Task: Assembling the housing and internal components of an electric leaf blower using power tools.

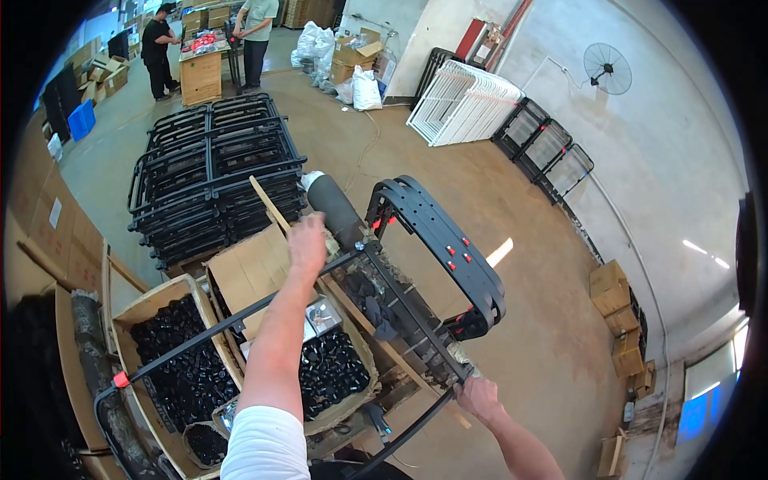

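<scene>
My right hand point(478, 398) is wrapped round a black metal tube frame point(416, 324), near a joint at its lower right. The frame's bars cross over the bins and a padded roller-like support point(332, 204). My left hand point(306, 242) is off the frame, above a cardboard flap point(252, 268) and close to a wooden strip point(270, 202). Its fingers look loosely bent and apart, with nothing visible in them. Small black plastic parts point(180, 352) fill the left bin; more black parts point(332, 368) lie in the bin beside my left forearm. A red piece point(121, 379) sits on the frame's left bar.
Stacked black metal frames point(212, 172) stand ahead to the left. A black folded frame with red pieces point(436, 248) stands right of the support. White racks point(464, 100) lean by the wall, with cartons point(612, 288) at right. Two people stand at a far wooden bench point(202, 78).
</scene>
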A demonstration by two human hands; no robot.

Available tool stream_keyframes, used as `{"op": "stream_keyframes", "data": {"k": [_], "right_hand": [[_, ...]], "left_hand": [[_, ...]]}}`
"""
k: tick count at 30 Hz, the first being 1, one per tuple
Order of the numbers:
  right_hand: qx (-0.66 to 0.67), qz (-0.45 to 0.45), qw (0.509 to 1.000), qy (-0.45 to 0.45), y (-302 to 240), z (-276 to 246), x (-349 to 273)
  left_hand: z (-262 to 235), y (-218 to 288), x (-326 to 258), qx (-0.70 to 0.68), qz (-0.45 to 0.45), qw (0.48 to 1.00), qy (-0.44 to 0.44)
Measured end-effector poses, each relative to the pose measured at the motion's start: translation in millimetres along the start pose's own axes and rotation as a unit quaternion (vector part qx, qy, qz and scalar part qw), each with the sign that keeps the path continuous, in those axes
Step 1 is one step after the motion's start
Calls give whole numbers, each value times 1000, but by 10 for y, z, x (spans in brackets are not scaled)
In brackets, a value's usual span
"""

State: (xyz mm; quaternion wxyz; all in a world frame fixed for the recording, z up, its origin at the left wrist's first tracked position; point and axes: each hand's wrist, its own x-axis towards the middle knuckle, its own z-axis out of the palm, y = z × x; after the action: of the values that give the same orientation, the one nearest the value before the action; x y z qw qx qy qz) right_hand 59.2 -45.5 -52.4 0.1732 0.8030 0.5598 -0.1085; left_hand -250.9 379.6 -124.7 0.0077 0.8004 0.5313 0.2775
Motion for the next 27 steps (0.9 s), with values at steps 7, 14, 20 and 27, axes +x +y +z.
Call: {"op": "stream_keyframes", "data": {"k": [7, 14, 20, 27], "right_hand": [[12, 12, 1000, 7, 60, -17, -13], [-77, -47, 994, -60, -175, -392, 184], [-63, -287, 944, 149, -1293, -1104, 1632], [-142, -392, 868, 270, -2337, -1686, 3004]], "left_hand": [[-86, 866, 323, -60, -42, 982, -172], [-570, 512, -10, -228, 178, 954, -77], [-1634, 38, -1923, -312, -64, 946, -53], [-2873, 434, -4876, -194, -280, 921, -188]]}}
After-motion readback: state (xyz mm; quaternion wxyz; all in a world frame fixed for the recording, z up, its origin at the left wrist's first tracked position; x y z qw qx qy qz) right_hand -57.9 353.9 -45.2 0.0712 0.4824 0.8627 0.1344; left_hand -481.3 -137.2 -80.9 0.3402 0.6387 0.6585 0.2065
